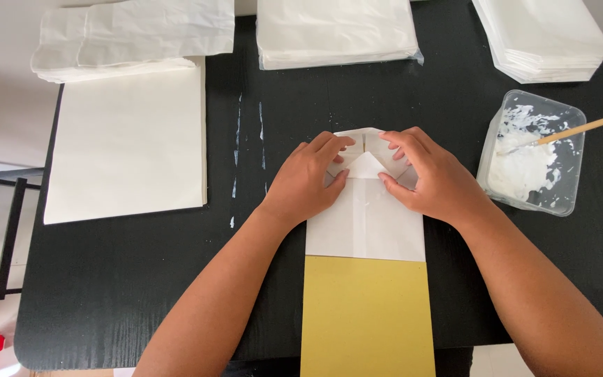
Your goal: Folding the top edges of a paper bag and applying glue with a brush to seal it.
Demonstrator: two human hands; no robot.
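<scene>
- Nearest the camera, a yellow card (366,318) is lying on the black table (141,293), sticking out from inside the white paper bag (366,227) as a stiffener.
- Just beyond, both hands are pressing down the folded flaps (366,155) at the bag's far end; this looks like the bottom-forming step.
- The left hand (307,183) is lying flat, fingers spread and gripping nothing, fingertips resting on the left flap.
- The right hand (430,178) is doing the same on the right flap (fingers slightly curled, pinning rather than holding).
- The next move is probably calling for firm, even pressure along the creases.
- Further right, a clear plastic tub (533,152) is holding white paste, with a wooden stick (587,126) resting in it.
- Farthest off, stacks of white bags (336,31) are lining the table's edge.
</scene>
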